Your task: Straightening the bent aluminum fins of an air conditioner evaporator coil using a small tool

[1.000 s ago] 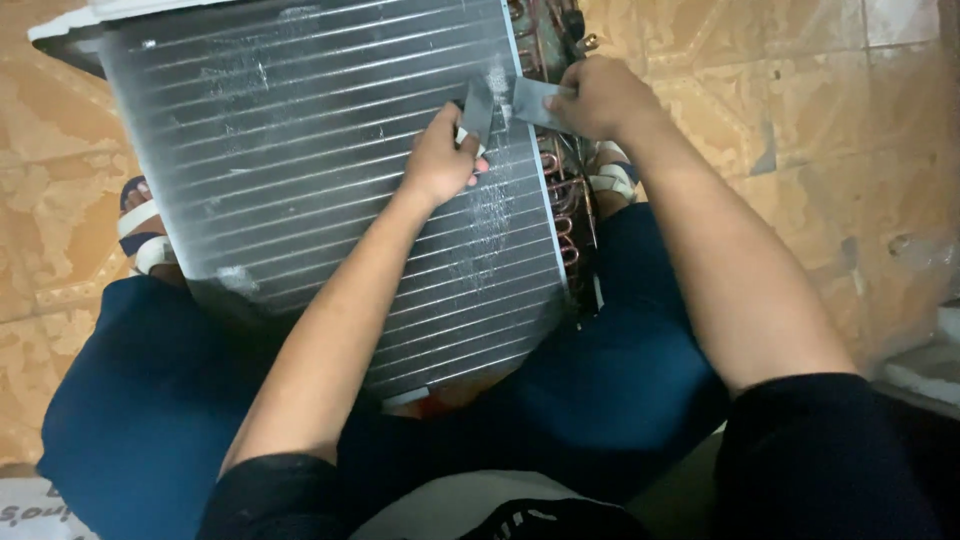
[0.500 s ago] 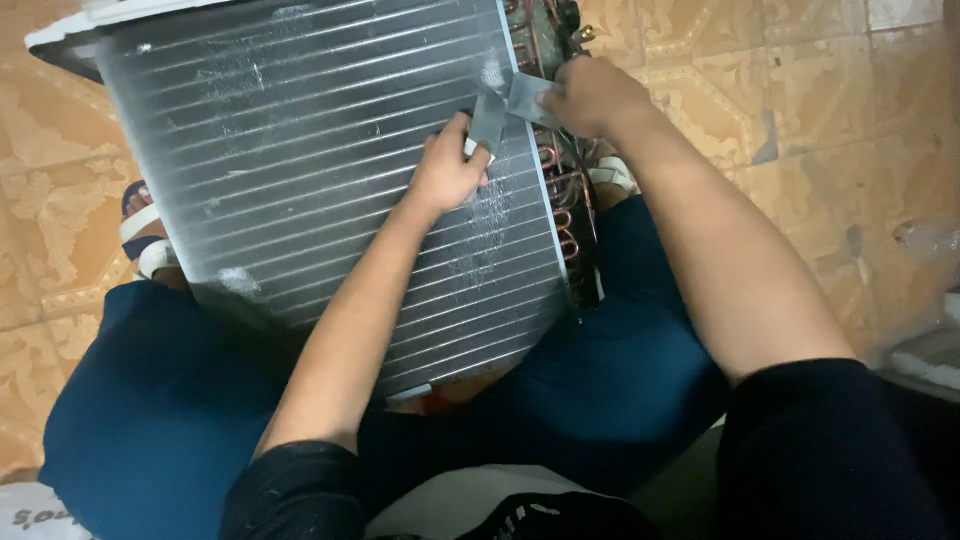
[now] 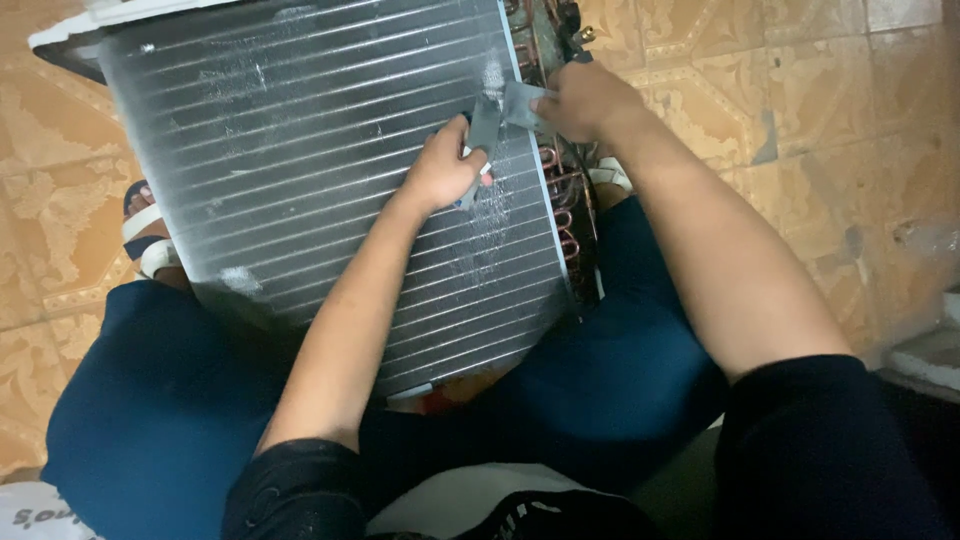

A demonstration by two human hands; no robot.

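Finned coil (image 3: 330, 190): a large slab of thin silvery fins resting tilted across the person's lap, filling the upper left and centre of the frame.
Copper tube bends (image 3: 565, 200): a column of U-shaped loops running down the coil's right edge, partly hidden behind the right forearm.
Grey strip (image 3: 505, 112): a flat, bent grey piece at the upper centre, lying against the fins near the coil's right edge and spanning the gap between the two hands.
Left hand (image 3: 445, 170): fingers curled closed around the strip's lower end, knuckles pressed to the fin face.
Right hand (image 3: 580, 100): fingers pinched together on the strip's upper end, just beside the tube bends.
Marked patch (image 3: 490, 215): a pale, scuffed area of fins directly below the left hand.
Step in hand: judged to be working the strip over the fins near the right edge, both hands steadying it.
Next move calls for: light, even pressure along the fin rows, since thin fins look easy to flatten.
Surroundings: patterned tiled floor (image 3: 800, 110) at upper right; a sandalled foot (image 3: 148, 235) at mid left.
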